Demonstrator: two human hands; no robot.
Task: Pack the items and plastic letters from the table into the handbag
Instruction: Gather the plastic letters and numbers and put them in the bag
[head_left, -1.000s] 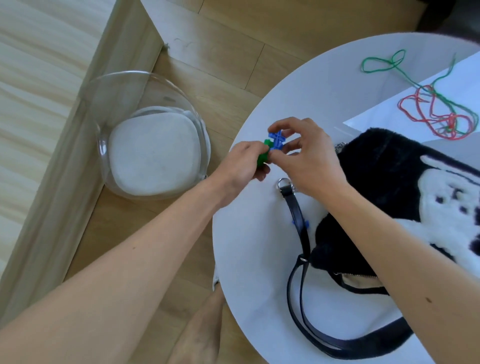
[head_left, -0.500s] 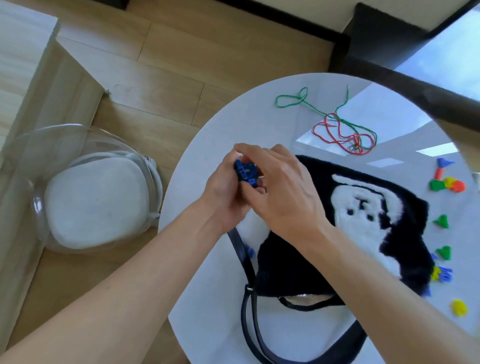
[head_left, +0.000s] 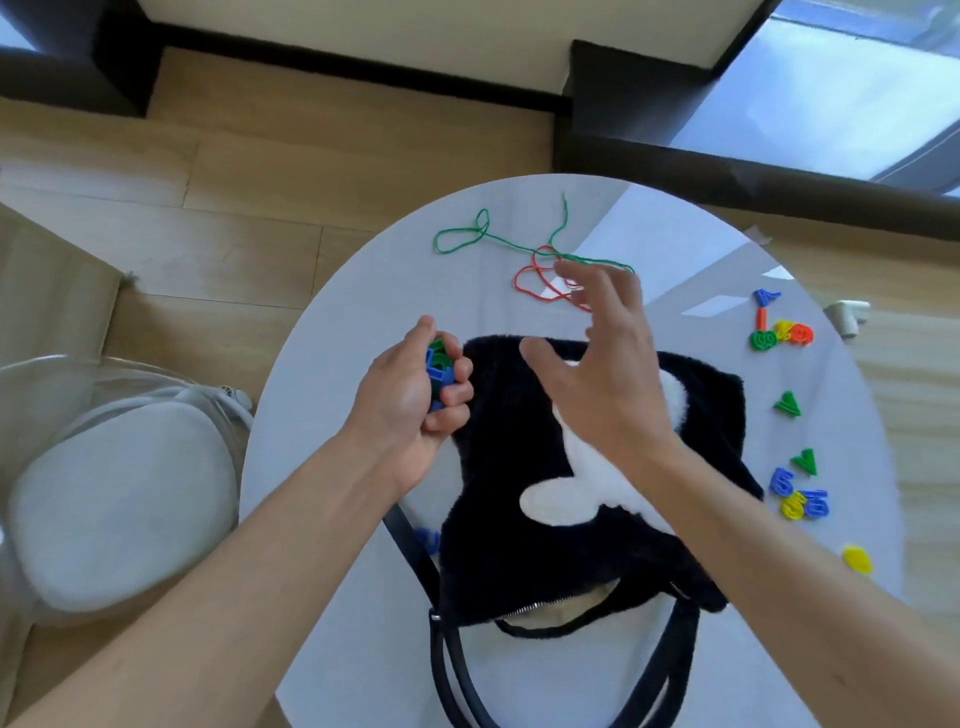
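Your left hand (head_left: 410, 400) grips blue & green plastic letters (head_left: 439, 366) beside the black-and-white fuzzy handbag (head_left: 519, 441); right hand (head_left: 597, 374) hovers over it, fingers apart. No readable writing; handbag's zip mouth faces you.

The handbag (head_left: 597, 493) lies mid-table (head_left: 337, 649), strings (head_left: 519, 249) behind it, loose letters (head_left: 795, 499) to its right.

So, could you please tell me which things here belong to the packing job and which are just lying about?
Part of the job:
- handbag, zip open
- blue and green letters gripped in the left hand
- loose letters on the table's right side
- blue letter by the strap
- red and green strings
- right hand, open

Just lying about:
- clear chair
- white object off the table's edge
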